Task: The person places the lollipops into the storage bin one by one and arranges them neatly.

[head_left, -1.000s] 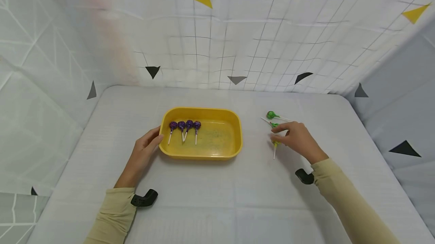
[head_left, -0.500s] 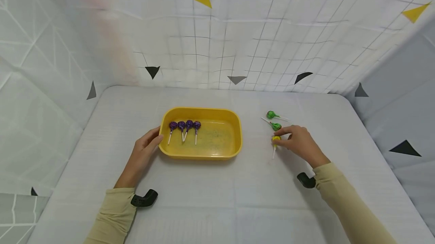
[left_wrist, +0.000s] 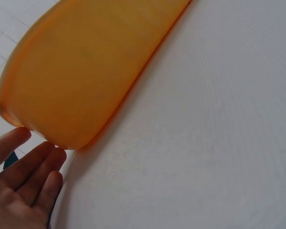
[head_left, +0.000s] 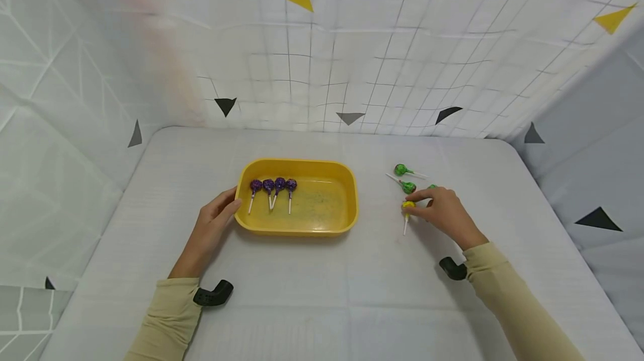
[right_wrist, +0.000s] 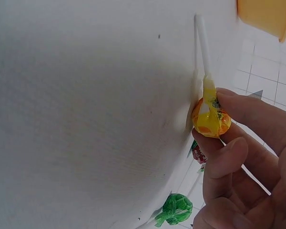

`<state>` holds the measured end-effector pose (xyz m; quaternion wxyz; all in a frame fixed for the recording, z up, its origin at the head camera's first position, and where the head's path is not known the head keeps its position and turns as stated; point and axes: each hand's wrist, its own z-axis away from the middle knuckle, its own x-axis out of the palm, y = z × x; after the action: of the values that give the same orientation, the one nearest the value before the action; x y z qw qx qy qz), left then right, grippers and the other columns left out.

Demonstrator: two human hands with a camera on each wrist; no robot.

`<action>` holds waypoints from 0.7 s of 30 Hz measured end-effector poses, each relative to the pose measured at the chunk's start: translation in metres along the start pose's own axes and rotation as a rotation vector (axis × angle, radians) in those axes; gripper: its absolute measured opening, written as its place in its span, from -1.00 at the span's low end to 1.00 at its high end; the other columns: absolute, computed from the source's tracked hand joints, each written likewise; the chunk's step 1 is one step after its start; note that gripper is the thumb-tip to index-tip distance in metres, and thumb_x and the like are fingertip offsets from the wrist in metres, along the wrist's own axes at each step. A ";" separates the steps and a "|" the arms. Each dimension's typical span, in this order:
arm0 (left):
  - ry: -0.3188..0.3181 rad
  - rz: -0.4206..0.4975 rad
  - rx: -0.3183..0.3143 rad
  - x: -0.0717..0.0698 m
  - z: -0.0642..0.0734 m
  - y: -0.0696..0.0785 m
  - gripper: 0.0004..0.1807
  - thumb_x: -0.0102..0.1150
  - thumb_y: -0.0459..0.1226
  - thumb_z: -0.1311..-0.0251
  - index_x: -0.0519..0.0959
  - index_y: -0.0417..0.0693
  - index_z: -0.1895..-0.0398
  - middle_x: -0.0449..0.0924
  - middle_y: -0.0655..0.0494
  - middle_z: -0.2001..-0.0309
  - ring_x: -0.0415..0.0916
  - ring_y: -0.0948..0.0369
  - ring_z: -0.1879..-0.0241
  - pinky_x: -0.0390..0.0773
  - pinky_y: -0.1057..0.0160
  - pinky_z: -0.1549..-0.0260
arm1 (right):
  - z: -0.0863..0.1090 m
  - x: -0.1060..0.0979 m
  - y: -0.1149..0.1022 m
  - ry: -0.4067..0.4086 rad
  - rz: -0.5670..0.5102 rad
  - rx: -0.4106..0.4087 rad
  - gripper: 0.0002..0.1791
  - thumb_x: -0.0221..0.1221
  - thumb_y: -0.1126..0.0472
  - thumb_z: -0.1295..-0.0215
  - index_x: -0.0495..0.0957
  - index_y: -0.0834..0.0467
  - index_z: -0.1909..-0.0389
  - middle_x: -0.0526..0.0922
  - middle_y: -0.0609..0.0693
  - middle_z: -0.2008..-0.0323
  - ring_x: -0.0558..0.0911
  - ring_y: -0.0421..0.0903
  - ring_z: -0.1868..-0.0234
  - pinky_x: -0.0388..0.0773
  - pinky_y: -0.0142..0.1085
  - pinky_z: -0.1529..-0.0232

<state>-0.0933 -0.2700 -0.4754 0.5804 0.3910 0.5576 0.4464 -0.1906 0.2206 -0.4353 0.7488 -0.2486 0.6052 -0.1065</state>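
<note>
My right hand (head_left: 443,213) pinches a yellow-wrapped lollipop (right_wrist: 210,119) by its candy head, between thumb and fingers. Its white stick points toward me in the head view, close above or on the table. Two green lollipops (head_left: 408,187) lie just beyond that hand; another green one (head_left: 432,186) is mostly hidden behind it. At the left end of a yellow tray (head_left: 322,232), my left hand (head_left: 210,228) rests its fingertips against the outer wall, fingers fairly straight in the left wrist view. Several purple lollipops (head_left: 279,184) lie side by side in the tray's left half.
The tray and lollipops are on a white-covered table (head_left: 302,294). A patterned white curtain (head_left: 382,59) hangs behind the table's far edge, with more cloth along both sides. Each wrist wears a black device (head_left: 213,294).
My right hand has come down slightly toward me and now pinches the yellow lollipop's head. A green lollipop now shows behind the hand. The left hand and tray stay put.
</note>
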 end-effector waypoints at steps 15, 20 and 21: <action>0.003 -0.005 0.005 0.000 0.000 0.001 -0.38 -0.02 0.06 -0.57 0.33 0.01 -0.55 0.36 0.01 -0.52 0.26 0.10 -0.54 0.34 0.21 -0.50 | -0.001 0.000 0.001 0.003 -0.002 -0.010 -0.64 0.47 0.00 -0.21 0.80 0.05 0.02 0.75 0.17 -0.02 0.56 -0.07 0.33 0.48 -0.31 0.44; 0.004 -0.006 -0.003 0.000 0.000 0.002 -0.39 -0.02 0.05 -0.58 0.33 0.01 -0.55 0.36 0.01 -0.52 0.26 0.09 -0.54 0.32 0.10 -0.52 | -0.001 0.000 0.000 0.000 0.002 -0.011 -0.65 0.47 0.00 -0.21 0.80 0.05 0.02 0.76 0.15 -0.01 0.55 -0.07 0.33 0.45 -0.32 0.44; 0.003 -0.005 -0.004 0.000 0.000 0.002 -0.39 -0.02 0.06 -0.58 0.33 0.01 -0.55 0.36 0.01 -0.52 0.25 0.09 -0.54 0.31 0.09 -0.52 | -0.002 0.000 0.000 0.000 0.003 -0.011 -0.65 0.47 0.00 -0.21 0.80 0.04 0.02 0.76 0.15 0.00 0.55 -0.07 0.33 0.45 -0.32 0.44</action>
<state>-0.0934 -0.2696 -0.4734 0.5814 0.3876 0.5586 0.4469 -0.1920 0.2204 -0.4361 0.7475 -0.2520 0.6060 -0.1021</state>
